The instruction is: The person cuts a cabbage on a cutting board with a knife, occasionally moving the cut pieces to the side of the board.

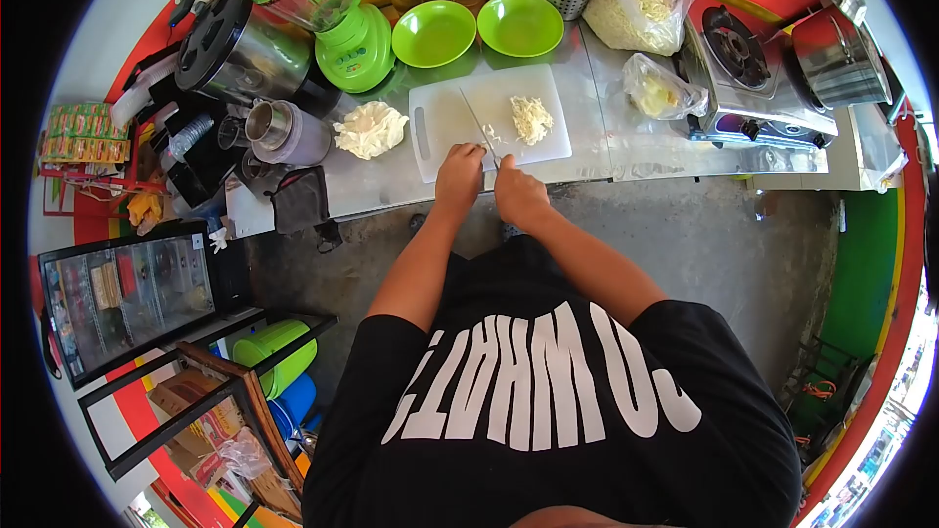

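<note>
In the head view a white cutting board [445, 108] lies on the metal counter. My right hand [520, 194] grips a knife [477, 119] by its handle, with the blade slanting up and left over the board. Beside it, my left hand [460, 176] is closed with its fingertips bent at the board's near edge, close to the blade. What those fingers press on, if anything, is hidden or too small to name. A heap of pale shredded cabbage [531, 120] sits right of the blade, with a few loose shreds near it. Left of the board rests a pale leafy cabbage piece [370, 129].
Two green bowls [434, 34] stand behind the board, with a green blender [354, 49] to their left. Bags of shredded food [641, 5] and pale pieces [663, 88] lie on the right, before a gas stove [758, 88] and steel pot [839, 59]. A metal cup [269, 124] stands left.
</note>
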A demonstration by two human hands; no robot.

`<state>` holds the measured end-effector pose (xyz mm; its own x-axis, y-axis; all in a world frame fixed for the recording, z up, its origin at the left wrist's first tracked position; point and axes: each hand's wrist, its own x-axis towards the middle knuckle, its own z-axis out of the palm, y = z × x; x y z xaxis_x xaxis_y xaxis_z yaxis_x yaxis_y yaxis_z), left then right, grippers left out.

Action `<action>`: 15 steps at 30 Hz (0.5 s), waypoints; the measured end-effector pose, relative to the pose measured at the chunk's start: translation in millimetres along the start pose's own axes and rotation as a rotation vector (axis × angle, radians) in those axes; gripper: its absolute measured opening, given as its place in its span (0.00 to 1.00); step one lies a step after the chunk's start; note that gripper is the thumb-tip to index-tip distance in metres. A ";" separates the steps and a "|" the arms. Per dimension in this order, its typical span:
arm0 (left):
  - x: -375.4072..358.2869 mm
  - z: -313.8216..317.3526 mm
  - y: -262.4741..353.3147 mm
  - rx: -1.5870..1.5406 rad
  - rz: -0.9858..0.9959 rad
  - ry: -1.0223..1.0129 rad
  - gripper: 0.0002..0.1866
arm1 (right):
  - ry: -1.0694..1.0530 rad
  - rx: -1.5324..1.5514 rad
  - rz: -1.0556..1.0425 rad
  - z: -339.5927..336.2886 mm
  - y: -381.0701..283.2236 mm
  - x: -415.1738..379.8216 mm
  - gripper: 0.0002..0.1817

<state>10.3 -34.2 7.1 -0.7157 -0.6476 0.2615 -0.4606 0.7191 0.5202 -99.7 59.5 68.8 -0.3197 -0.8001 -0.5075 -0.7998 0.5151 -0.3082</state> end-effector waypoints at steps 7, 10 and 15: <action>-2.3 -0.5 7.5 0.077 -0.034 -0.019 0.10 | 0.027 0.069 0.016 0.8 3.9 15.0 0.19; -1.9 -0.8 6.9 0.071 -0.017 0.002 0.09 | 0.021 0.035 -0.013 -7.9 2.6 11.1 0.18; 1.4 1.2 6.6 0.062 -0.038 0.012 0.10 | 0.031 0.064 0.011 10.1 0.1 6.7 0.17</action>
<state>5.7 -30.1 9.9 -0.6909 -0.6775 0.2523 -0.5192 0.7078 0.4790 -96.8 57.3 57.2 -0.3443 -0.8032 -0.4861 -0.7623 0.5414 -0.3546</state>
